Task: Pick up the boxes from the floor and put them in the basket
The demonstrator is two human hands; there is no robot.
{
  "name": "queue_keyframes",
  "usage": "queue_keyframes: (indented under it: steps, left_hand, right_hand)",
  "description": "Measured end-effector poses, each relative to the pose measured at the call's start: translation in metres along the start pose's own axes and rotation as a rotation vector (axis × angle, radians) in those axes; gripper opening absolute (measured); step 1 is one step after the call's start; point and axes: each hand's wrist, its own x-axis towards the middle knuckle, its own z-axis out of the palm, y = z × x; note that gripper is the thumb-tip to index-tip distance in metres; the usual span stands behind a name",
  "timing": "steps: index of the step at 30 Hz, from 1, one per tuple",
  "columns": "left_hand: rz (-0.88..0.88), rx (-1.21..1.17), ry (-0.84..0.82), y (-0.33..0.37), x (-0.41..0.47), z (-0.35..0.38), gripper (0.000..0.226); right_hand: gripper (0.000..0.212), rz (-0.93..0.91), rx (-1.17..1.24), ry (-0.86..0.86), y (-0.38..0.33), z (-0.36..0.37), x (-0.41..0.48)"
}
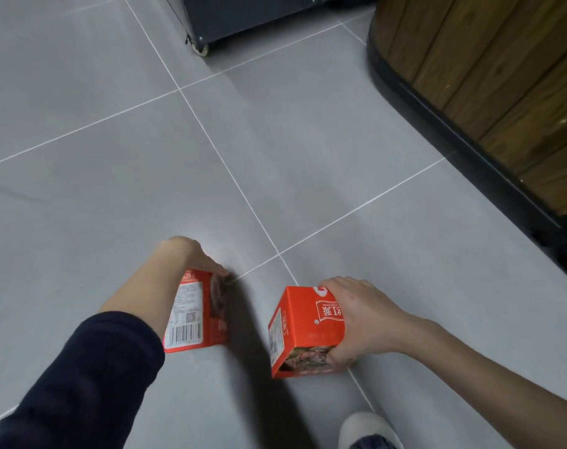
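Now left hand (191, 257) apparently clutches left box (194, 315); right hand (363, 319) clutches right box (305, 332).

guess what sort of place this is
Indoors, possibly a shop or kitchen area: grey tiled floor, a wood-panelled counter with a black base, and a dark cabinet on a caster.

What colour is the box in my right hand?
The box is orange-red, seen best in the head view.

Your left box (193, 315): red-orange, white label panel, black barcode. Your right box (305, 328): same red-orange, white lettering, apparently a printed food photo. Floor (275, 140): grey tiles, pale grout lines. Your sleeve (81, 377): dark navy.
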Motion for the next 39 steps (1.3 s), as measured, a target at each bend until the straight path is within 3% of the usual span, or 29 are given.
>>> queue_keyframes:
  steps: [5,10,15,19,23,28,39]
  left_hand:
    - [-0.038,0.167,-0.120,0.033,0.016,-0.024,0.036]
    - [-0.015,0.264,-0.270,0.032,0.014,-0.024,0.037]
    - [0.108,0.156,-0.154,-0.018,-0.023,-0.011,0.052]
    - [0.225,-0.118,0.007,-0.070,-0.082,0.000,0.067]
    - [0.321,-0.335,0.104,-0.116,-0.169,-0.012,0.059]
    - [0.347,-0.371,0.208,-0.181,-0.324,-0.048,0.064]
    - [0.063,-0.643,0.448,-0.317,-0.702,-0.055,0.089]
  right_hand:
    - [0.087,-0.022,0.003,0.016,0.014,0.014,0.003]
    - [0.089,-0.011,-0.007,-0.005,0.018,0.016,0.003]
    - [0.087,0.022,-0.026,-0.038,-0.007,-0.013,0.001]
    - [0.083,0.045,-0.036,-0.037,-0.048,-0.061,-0.012]
    - [0.081,0.018,-0.054,-0.038,-0.105,-0.121,-0.045]
    - [0.082,-0.062,-0.164,-0.084,-0.202,-0.212,-0.109]
    - [0.071,-0.338,-0.336,-0.103,-0.439,-0.383,-0.295]
